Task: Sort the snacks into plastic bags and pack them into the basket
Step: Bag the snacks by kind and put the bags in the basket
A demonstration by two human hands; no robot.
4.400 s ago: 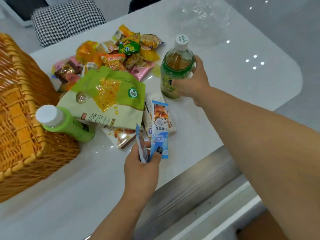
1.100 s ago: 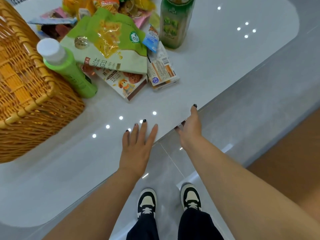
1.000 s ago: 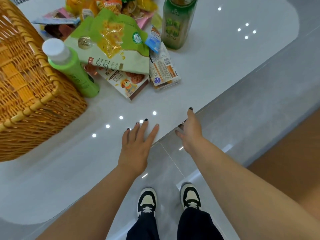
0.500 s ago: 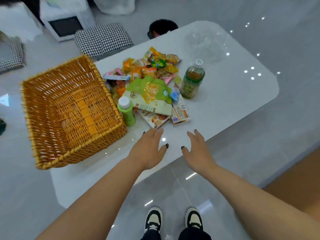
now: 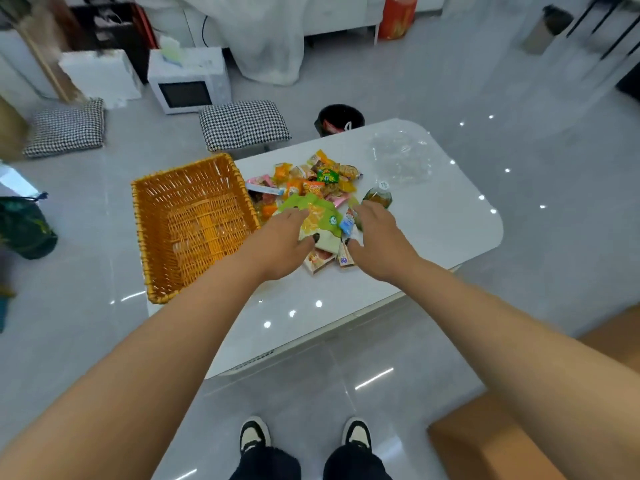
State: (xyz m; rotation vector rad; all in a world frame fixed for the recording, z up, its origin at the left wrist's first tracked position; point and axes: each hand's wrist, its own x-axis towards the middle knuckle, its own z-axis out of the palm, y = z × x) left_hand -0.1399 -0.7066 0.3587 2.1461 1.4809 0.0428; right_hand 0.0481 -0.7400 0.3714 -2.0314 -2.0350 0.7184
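Left hand [image 5: 280, 244] and right hand [image 5: 375, 237] over snacks, fingers loose, holding nothing. Big green crinkly plastic snack bag [image 5: 317, 220] between hands. Looks light, soft, slippery; pinch top edge. Woven orange basket [image 5: 162, 230] left of left hand, on white counter [image 5: 433, 230].

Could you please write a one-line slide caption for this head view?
Both hands, left hand and right hand, reach over the snack pile beside the wicker basket on the white table.

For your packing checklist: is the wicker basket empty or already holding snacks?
Empty. The basket shows only bare woven bottom, while the snacks lie heaped on the table beside it.
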